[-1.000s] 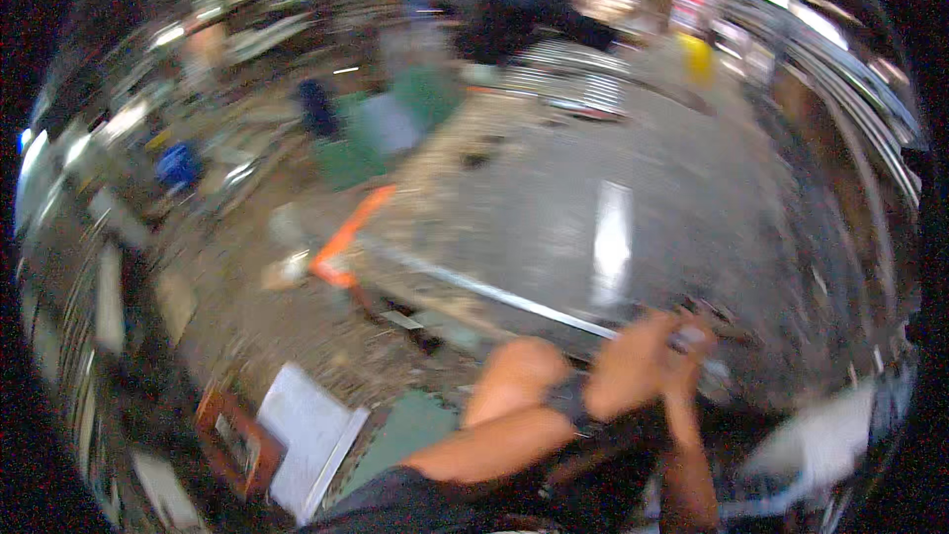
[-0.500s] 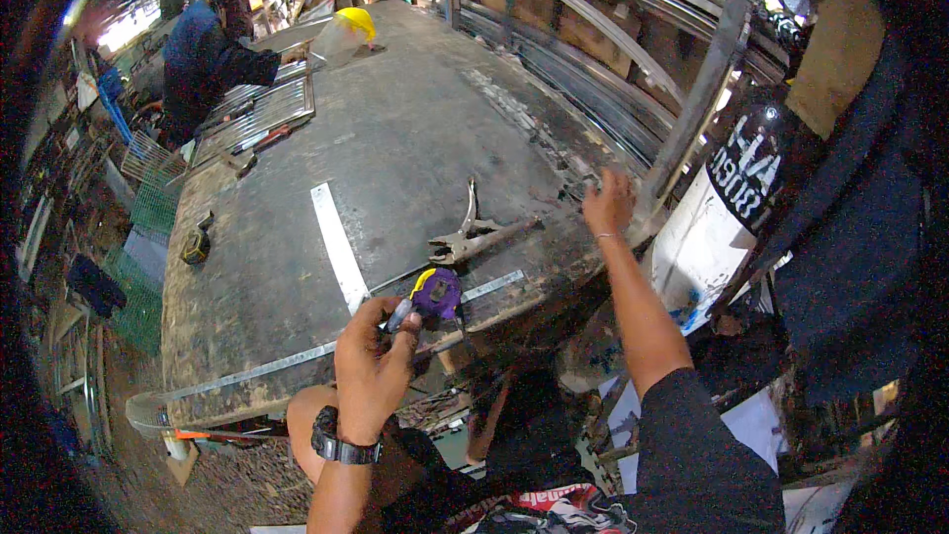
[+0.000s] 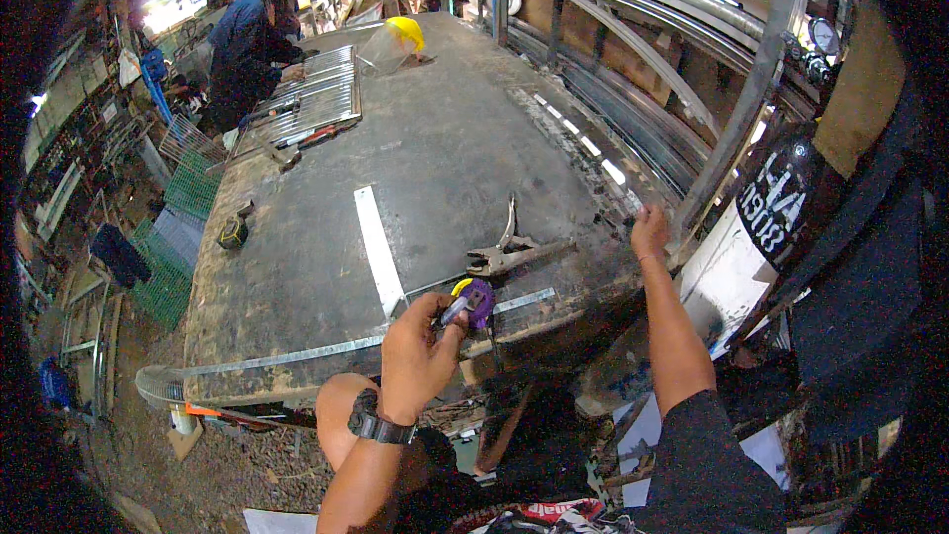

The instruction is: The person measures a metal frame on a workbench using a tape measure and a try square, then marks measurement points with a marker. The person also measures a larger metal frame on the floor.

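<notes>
Left grip (image 3: 420, 351) closed around a purple-and-yellow tape measure (image 3: 473, 300), right hand (image 3: 649, 229) out at the worktop's far edge.

Fingers of the left hand wrap the tape measure at about 6 o'clock on the dark worktop (image 3: 435, 148), right over the thin metal strip (image 3: 326, 351) running along the near edge. Blade from the tape stretches off toward 3 o'clock, ending near the right hand, which is curled at the worktop's right rim; whether it pinches the blade end, cannot tell. Locking pliers (image 3: 509, 252) lie just beyond the tape measure, at 12 o'clock from it. White flat bar (image 3: 378, 247) lies at 10 o'clock from the left hand. Small dark tool (image 3: 233, 231) sits near the 9 o'clock edge. Up at 11 o'clock a person (image 3: 242, 44) bends over a metal grille (image 3: 311, 104), a yellow face shield (image 3: 395, 40) beside it.
</notes>
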`<action>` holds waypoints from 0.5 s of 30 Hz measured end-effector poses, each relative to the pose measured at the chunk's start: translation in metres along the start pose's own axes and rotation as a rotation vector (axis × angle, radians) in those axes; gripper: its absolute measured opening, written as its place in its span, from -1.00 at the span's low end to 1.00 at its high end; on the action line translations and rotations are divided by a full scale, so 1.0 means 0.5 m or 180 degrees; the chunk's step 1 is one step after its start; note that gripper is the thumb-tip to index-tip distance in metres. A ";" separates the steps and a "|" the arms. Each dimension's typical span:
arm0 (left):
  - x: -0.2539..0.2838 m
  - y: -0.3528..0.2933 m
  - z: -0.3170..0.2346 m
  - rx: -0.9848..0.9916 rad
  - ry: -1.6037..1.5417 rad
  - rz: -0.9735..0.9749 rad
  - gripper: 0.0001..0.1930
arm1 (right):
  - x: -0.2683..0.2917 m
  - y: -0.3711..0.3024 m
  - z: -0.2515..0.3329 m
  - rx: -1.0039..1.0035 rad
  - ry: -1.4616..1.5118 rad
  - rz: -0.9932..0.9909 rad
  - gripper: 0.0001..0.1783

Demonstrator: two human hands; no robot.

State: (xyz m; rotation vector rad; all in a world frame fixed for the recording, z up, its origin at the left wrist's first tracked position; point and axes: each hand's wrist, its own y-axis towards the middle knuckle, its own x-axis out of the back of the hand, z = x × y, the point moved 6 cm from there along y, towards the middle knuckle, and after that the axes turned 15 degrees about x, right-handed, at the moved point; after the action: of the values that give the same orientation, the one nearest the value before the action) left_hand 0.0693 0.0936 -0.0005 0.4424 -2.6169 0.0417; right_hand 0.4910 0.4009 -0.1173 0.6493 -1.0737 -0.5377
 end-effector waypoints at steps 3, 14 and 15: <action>0.004 -0.001 -0.006 -0.0047 -0.0017 -0.0038 -0.76 | 0.021 -0.007 0.045 -0.0200 0.0813 -0.0059 -0.79; 0.049 0.012 0.017 0.0371 -0.0691 -0.0455 -0.76 | 0.113 -0.147 0.371 -0.0694 0.3504 0.1708 -0.85; 0.060 0.008 0.015 0.0236 -0.0571 -0.0568 -0.76 | 0.117 -0.153 0.401 -0.0611 0.3504 0.1954 -0.84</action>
State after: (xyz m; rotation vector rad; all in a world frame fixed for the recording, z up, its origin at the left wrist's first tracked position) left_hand 0.0396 0.0873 0.0073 0.7350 -2.7456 0.0417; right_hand 0.3223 0.2638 -0.0695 0.3167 -0.1283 0.2671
